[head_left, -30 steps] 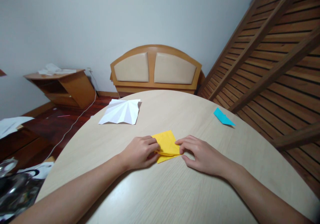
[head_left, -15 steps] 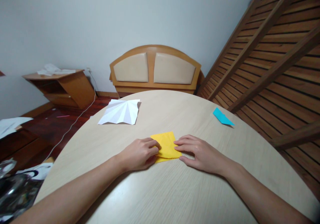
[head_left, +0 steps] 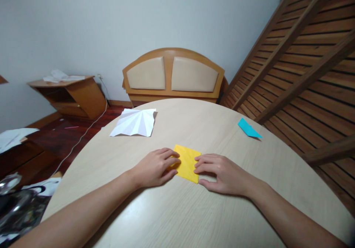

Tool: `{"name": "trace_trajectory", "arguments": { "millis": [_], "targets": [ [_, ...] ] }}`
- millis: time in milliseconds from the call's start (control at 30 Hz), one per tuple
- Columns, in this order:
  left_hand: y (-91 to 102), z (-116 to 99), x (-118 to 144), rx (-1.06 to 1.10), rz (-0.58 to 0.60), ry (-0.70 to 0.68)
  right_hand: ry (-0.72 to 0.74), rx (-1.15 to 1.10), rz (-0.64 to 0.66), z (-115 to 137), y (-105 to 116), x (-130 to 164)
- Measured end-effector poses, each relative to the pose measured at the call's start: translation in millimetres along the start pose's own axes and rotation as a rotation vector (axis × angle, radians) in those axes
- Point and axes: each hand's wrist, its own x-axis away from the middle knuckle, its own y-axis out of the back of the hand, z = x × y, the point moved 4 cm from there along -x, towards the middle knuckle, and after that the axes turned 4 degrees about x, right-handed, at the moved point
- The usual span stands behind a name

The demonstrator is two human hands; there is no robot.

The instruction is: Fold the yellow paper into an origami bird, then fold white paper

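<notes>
Pinning the folded yellow paper [head_left: 187,163] flat on the worktop [head_left: 194,211] from both sides so it can't slide or spring open. Our left hand [head_left: 155,167] curls loosely, fingertips pressing its left edge; our right hand [head_left: 222,172] lies flatter, fingers together on the right edge. White pleated sheet [head_left: 134,122] and blue scrap [head_left: 248,128] sit well apart.

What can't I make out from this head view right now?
- Yellow paper: its left and right edges lie under the fingers of the left hand and right hand; the layers beneath are hidden.
- Blue paper: too small to tell its folds.
- Table: its near edge is cut off by the frame's bottom.
</notes>
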Motion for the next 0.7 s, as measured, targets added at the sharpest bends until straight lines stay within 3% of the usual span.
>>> {"name": "trace_trajectory", "arguments": {
  "millis": [700],
  "targets": [
    [-5.1, -1.1, -2.6, -0.039, -0.004, 0.038, 0.091, 0.01, 0.007, 5.4, -8.2, -5.5]
  ]
}}
